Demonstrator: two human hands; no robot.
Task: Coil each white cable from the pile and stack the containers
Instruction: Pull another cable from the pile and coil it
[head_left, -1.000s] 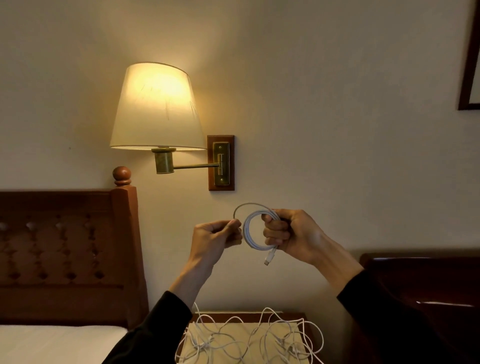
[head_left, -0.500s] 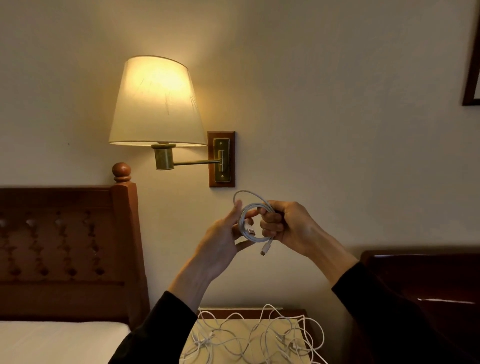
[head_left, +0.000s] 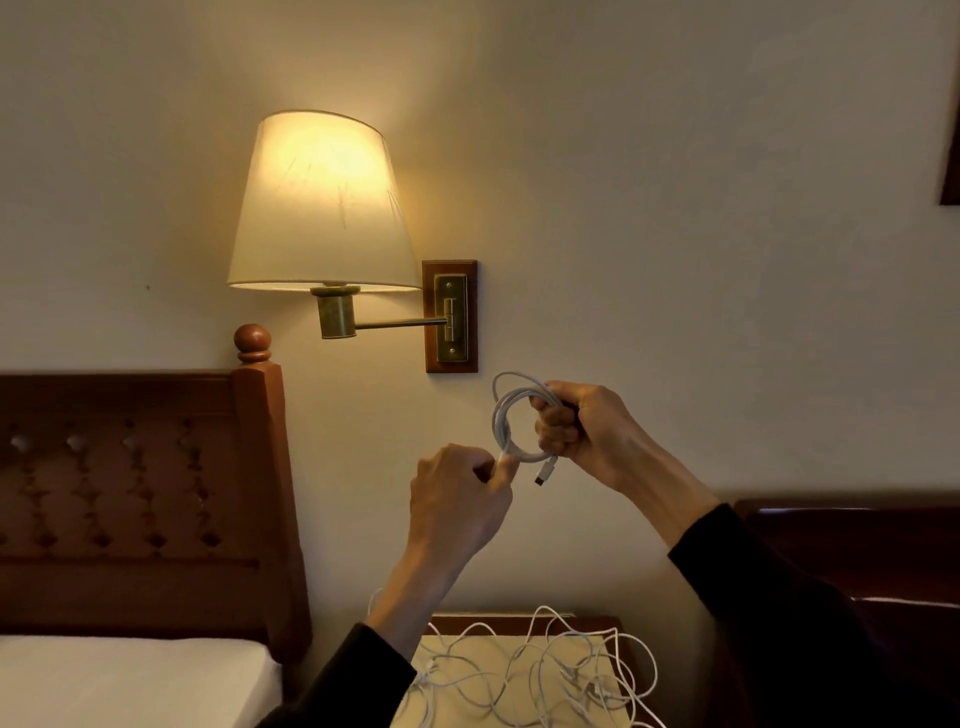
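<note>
White cable coil (head_left: 511, 418) is held up in front of the wall, below and to the right of the lit wall lamp (head_left: 319, 208). Right hand (head_left: 582, 428) grips the coil's right side, fingers curled round the gathered loops. One connector end (head_left: 544, 474) hangs free at the bottom of the coil. Left hand (head_left: 460, 501) sits lower left of the coil, thumb and forefinger pinching the strand at the coil's lower edge; the remaining fingers are curled in. Both sleeves are dark.

Pile of loose white cables (head_left: 535, 670) lies tangled on the worktop (head_left: 467, 644), directly below the coil and well apart from it. Several strands drape past the worktop's right edge.

Wooden headboard (head_left: 145, 499) with a turned knob stands to the left of the lamp's bracket, with a white mattress (head_left: 130, 680) at its foot. Dark wooden furniture (head_left: 857, 551) stands to the right of the worktop; its kind cannot be told. Corner of a dark frame (head_left: 950, 176) shows far right of the lamp on the wall. Containers cannot be made out.
</note>
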